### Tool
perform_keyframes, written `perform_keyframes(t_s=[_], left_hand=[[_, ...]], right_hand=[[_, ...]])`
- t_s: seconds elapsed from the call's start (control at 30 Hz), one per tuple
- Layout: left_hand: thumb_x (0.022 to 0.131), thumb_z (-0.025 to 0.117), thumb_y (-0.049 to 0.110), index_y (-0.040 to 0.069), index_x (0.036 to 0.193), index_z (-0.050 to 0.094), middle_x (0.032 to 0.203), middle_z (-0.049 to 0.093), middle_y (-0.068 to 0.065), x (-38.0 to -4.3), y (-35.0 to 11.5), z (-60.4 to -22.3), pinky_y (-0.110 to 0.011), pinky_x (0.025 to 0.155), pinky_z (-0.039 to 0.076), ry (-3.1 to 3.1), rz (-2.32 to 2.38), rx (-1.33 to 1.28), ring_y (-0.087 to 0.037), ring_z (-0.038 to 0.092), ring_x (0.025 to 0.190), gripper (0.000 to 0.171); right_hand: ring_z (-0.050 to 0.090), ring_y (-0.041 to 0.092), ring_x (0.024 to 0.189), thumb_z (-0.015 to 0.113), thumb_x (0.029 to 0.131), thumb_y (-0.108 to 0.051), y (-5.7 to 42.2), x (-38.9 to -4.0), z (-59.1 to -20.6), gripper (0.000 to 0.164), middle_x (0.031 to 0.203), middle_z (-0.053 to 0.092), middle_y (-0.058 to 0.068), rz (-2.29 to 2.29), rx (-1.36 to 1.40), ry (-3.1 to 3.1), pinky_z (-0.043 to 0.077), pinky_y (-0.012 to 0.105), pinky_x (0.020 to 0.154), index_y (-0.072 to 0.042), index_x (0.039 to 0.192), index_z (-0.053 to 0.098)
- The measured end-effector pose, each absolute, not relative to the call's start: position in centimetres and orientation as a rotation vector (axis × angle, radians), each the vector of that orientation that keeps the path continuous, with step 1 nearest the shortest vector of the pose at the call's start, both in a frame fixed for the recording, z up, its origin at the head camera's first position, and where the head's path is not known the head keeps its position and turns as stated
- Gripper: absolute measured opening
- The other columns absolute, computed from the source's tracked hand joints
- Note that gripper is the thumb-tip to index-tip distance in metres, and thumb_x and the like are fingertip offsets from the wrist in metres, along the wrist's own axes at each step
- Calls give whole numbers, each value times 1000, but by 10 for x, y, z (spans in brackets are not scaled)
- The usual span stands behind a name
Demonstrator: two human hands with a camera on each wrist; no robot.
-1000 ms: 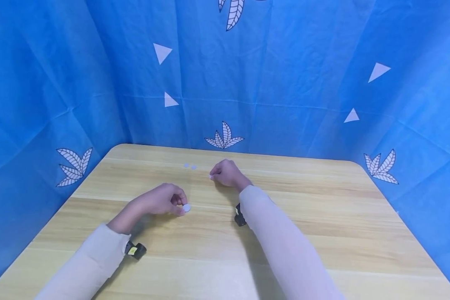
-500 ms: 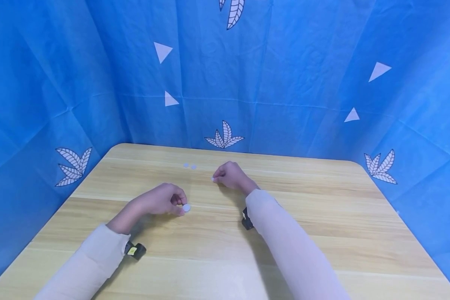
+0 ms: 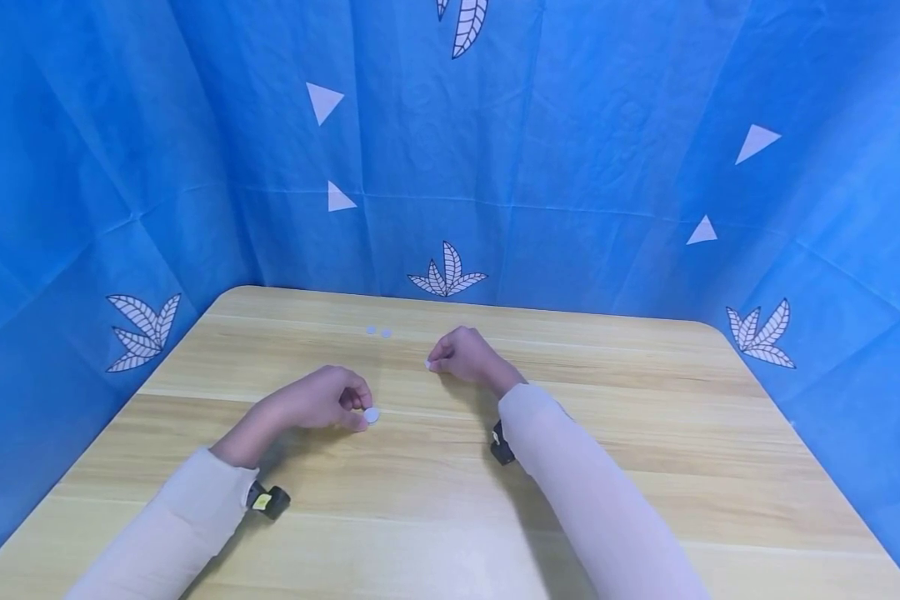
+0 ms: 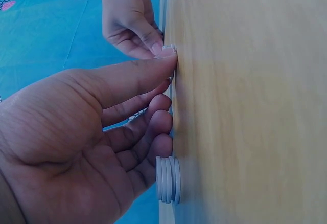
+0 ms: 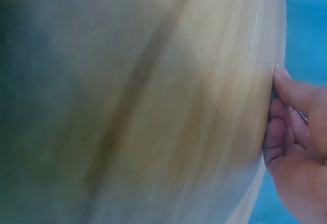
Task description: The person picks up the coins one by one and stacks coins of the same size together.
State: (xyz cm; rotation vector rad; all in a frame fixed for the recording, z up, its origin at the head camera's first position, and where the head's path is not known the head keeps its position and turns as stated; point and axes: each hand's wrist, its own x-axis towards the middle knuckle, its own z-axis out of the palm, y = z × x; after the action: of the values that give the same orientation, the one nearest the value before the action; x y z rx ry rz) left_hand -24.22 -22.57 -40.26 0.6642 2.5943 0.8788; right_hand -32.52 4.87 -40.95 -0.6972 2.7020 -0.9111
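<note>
In the head view, my left hand (image 3: pixel 318 402) rests low over the wooden table with thumb and forefinger at a flat white disc (image 3: pixel 372 415). Its lower fingers curl in the left wrist view, where a short stack of white discs (image 4: pixel 167 179) stands on the table beside the little finger. My palm hides that stack from above. Farther back and to the right, my right hand (image 3: pixel 467 356) pinches a small white disc (image 3: pixel 429 365) between thumb and fingers. In the right wrist view, the right thumb (image 5: pixel 299 93) sits close to the tabletop, the disc mostly hidden.
Two more white discs (image 3: pixel 378 332) lie side by side near the table's back edge, left of my right hand. The wooden table (image 3: pixel 682 433) has rounded back corners. A blue patterned curtain (image 3: pixel 585 167) surrounds it at the back and sides.
My right hand has slid a little toward me and to the right, its disc moving along with it. The left hand and its disc stay in place.
</note>
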Motion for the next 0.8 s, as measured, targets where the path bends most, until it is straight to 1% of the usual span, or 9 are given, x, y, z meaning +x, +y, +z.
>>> perform_keyframes(t_s=[0.13,0.27,0.8], left_hand=[[82,86,14,14,92,71,85,64,3,-242,-226,-403,-34,74,49,2593,881,672,-17,56,81,18],[82,87,15,14,92,71,85,64,3,-243,-226,-403,-33,74,49,2596,880,681,-17,56,80,19],[82,87,17,14,93,71,86,64,2,-244,-228,-402,-34,75,49,2578,884,670,-17,56,82,19]], right_hand=[[68,20,107,76,93,-15,51,-322,-408,9,101,78,-1,-910,-696,2698,48,38,105,-12,101,80],[68,20,107,77,93,-16,53,-319,-408,9,100,78,-2,-915,-689,2694,47,39,105,-13,100,80],[70,15,98,78,92,-16,58,-304,-408,8,99,77,-2,-950,-668,2667,54,32,92,-13,98,80]])
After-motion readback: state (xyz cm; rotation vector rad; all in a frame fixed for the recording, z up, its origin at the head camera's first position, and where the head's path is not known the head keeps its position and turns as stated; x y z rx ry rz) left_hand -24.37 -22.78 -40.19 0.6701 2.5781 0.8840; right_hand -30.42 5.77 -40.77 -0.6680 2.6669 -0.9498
